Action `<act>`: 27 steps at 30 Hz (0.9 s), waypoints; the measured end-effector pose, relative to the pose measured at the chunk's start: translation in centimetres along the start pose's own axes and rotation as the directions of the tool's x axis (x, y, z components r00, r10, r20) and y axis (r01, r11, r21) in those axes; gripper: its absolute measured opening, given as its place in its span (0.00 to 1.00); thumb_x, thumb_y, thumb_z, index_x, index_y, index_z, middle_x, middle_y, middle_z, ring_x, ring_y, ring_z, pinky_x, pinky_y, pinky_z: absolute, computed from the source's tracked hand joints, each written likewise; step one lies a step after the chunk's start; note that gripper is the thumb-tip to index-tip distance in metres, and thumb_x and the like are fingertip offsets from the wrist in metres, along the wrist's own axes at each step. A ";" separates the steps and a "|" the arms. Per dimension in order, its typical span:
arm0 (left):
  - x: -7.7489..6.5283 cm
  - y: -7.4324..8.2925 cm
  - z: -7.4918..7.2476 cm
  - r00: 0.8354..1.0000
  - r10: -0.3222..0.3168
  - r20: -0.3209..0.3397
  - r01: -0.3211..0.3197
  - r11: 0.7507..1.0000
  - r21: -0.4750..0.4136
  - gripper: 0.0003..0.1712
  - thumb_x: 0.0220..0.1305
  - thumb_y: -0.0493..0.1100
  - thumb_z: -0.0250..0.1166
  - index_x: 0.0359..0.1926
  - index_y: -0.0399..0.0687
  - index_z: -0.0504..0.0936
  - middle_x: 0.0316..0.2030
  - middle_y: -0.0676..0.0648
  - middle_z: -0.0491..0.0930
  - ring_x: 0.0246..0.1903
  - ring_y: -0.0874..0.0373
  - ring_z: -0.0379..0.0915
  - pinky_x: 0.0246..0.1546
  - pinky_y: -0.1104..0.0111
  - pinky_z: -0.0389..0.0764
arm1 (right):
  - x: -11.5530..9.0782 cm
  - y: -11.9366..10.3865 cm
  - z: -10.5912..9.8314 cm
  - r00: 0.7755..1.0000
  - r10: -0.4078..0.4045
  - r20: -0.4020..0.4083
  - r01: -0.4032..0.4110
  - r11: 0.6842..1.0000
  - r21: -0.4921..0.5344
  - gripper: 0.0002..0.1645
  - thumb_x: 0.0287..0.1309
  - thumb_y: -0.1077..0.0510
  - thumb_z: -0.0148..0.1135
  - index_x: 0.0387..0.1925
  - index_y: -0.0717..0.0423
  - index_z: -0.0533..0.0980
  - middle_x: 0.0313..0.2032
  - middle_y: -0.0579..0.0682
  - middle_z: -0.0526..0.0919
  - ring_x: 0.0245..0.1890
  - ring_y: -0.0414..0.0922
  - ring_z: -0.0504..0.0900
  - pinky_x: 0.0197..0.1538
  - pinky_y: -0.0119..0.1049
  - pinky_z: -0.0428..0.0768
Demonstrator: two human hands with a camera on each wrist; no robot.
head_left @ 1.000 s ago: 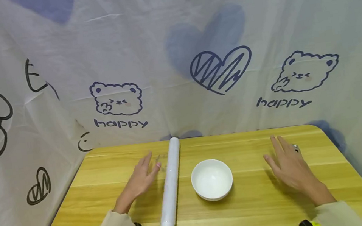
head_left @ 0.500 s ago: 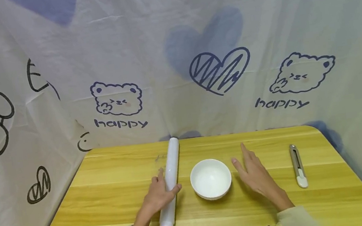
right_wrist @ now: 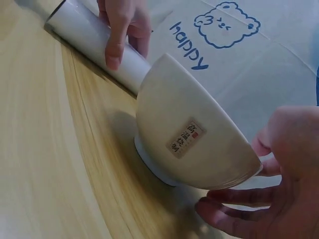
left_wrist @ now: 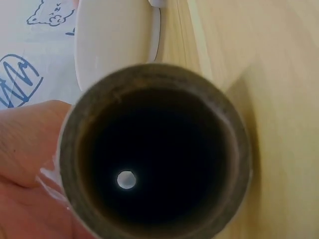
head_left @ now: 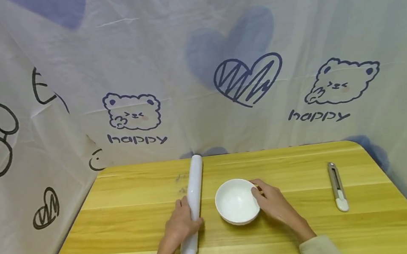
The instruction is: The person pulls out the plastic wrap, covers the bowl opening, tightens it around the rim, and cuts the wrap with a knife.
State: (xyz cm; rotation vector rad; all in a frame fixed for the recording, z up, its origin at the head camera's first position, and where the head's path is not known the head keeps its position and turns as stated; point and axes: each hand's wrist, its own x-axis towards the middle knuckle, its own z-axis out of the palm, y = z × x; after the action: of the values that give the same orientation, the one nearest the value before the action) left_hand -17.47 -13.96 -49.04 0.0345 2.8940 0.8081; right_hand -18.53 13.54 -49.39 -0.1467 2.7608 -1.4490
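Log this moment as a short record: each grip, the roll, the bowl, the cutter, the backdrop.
Left grip: holds the roll toward its near end
Right grip: holds the bowl at its right rim
Roll: white, hollow core, lying on the table left of the bowl
Bowl: white, open side up, label on outer wall
Cutter: lies at the right, untouched
Backdrop: cloth with bears and hearts

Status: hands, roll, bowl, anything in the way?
Left hand grips roll. Right hand holds bowl at its rim, bowl upright. Cutter lies off right, not in the way.
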 end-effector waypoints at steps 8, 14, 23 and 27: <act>1.2 -0.4 -0.3 0.994 0.105 -0.010 -0.105 0.994 0.004 0.50 0.50 0.45 0.73 0.69 0.38 0.58 0.57 0.38 0.69 0.47 0.44 0.71 0.38 0.51 0.77 | -0.3 0.2 -0.3 1.000 0.006 -0.020 -0.006 1.000 0.006 0.20 0.67 0.60 0.49 0.59 0.54 0.73 0.45 0.56 0.80 0.43 0.50 0.80 0.41 0.40 0.81; 3.2 -0.2 -0.5 0.978 0.207 -0.024 -0.207 0.978 0.010 0.48 0.44 0.43 0.78 0.66 0.42 0.65 0.55 0.38 0.72 0.47 0.45 0.71 0.41 0.52 0.77 | -1.5 0.4 -1.3 0.999 0.049 -0.008 -0.049 0.998 0.029 0.22 0.67 0.59 0.51 0.61 0.59 0.70 0.48 0.58 0.79 0.47 0.53 0.79 0.46 0.44 0.81; 7.0 0.3 0.1 0.930 0.357 -0.088 -0.355 0.934 0.038 0.42 0.38 0.35 0.79 0.59 0.42 0.75 0.52 0.42 0.77 0.48 0.47 0.72 0.44 0.54 0.76 | -2.4 0.3 -1.3 0.988 0.157 -0.004 -0.151 0.955 0.254 0.25 0.62 0.66 0.47 0.60 0.66 0.69 0.37 0.59 0.79 0.33 0.47 0.80 0.32 0.39 0.84; 8.9 0.5 0.8 0.898 0.426 -0.114 -0.422 0.905 0.058 0.38 0.37 0.32 0.78 0.55 0.42 0.78 0.51 0.42 0.77 0.49 0.45 0.72 0.49 0.53 0.74 | -2.7 0.2 -1.0 0.982 0.187 -0.014 -0.171 0.927 0.335 0.25 0.60 0.68 0.47 0.60 0.66 0.69 0.34 0.59 0.78 0.28 0.47 0.80 0.31 0.42 0.84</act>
State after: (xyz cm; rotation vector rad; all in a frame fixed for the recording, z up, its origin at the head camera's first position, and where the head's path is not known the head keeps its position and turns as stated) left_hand -26.14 -12.61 -50.57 0.6648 3.0603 0.8507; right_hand -15.87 14.71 -49.08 0.1439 2.4333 -1.8530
